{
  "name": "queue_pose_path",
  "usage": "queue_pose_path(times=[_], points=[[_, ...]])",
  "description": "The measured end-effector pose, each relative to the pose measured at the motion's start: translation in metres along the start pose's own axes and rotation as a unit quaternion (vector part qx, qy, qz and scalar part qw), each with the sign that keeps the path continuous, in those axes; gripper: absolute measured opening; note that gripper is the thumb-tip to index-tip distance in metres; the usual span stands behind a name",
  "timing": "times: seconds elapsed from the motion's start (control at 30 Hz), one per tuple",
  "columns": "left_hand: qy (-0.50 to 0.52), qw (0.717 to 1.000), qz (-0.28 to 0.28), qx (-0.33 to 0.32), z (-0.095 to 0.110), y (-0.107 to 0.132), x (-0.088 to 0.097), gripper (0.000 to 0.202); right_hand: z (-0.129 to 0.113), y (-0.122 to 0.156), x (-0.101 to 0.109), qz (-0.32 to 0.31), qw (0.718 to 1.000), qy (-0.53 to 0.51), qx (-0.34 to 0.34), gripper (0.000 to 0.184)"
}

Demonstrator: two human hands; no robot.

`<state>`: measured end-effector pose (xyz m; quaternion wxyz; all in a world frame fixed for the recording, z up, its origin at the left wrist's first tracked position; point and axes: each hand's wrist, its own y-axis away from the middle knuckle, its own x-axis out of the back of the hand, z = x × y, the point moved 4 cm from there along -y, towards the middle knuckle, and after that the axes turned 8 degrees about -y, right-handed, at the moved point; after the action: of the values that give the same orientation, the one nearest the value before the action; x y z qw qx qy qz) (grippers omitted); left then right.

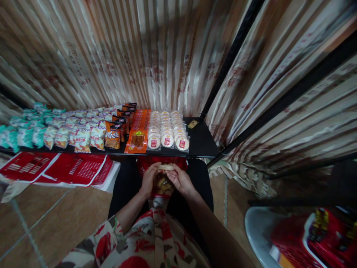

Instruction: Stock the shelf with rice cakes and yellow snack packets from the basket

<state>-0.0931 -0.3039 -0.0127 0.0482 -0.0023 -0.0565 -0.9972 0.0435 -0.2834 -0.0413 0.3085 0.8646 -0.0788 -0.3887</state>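
Observation:
Both my hands hold one round pale wrapped cake (165, 167) just below the front edge of a black shelf (201, 141). My left hand (148, 179) grips its left side and my right hand (180, 180) its right side, fingers curled. Under my hands sits a red basket (145, 166) on my lap, with more packets (163, 185) in it. On the shelf right above stand three rows of the same round cakes (167, 130). Beside them lie orange flat packs (138, 134).
Further left the shelf bears rows of dark orange snack bags (113, 136), white bags (82, 139) and teal bags (16, 136). Red baskets (75, 169) lie below at the left. At the lower right a grey stool (258, 230) carries another red basket (301, 238). Striped curtains hang all around.

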Motion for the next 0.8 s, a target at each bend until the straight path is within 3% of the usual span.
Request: queue_pose_path(times=[0.23,0.47,0.57,0.7,0.8], points=[[-0.08,0.994,0.071,0.01,0.006,-0.011,0.006,0.024,-0.009,0.012,-0.018,-0.052,0.998,-0.017,-0.044,0.018],[-0.095,0.992,0.082,-0.001,0.016,-0.009,0.005,0.022,-0.013,0.018,-0.018,-0.074,0.996,0.044,-0.023,0.008],[-0.099,0.992,0.082,-0.012,0.015,-0.014,0.005,0.026,-0.018,0.019,-0.012,-0.086,0.986,0.141,0.005,0.018],[-0.146,0.986,0.073,-0.023,0.013,-0.021,0.002,0.026,-0.034,0.019,-0.008,-0.097,0.948,0.292,0.084,0.027],[-0.16,0.984,0.068,-0.028,0.009,-0.025,0.0,0.024,-0.043,0.012,-0.007,-0.077,0.924,0.342,0.153,0.029]])
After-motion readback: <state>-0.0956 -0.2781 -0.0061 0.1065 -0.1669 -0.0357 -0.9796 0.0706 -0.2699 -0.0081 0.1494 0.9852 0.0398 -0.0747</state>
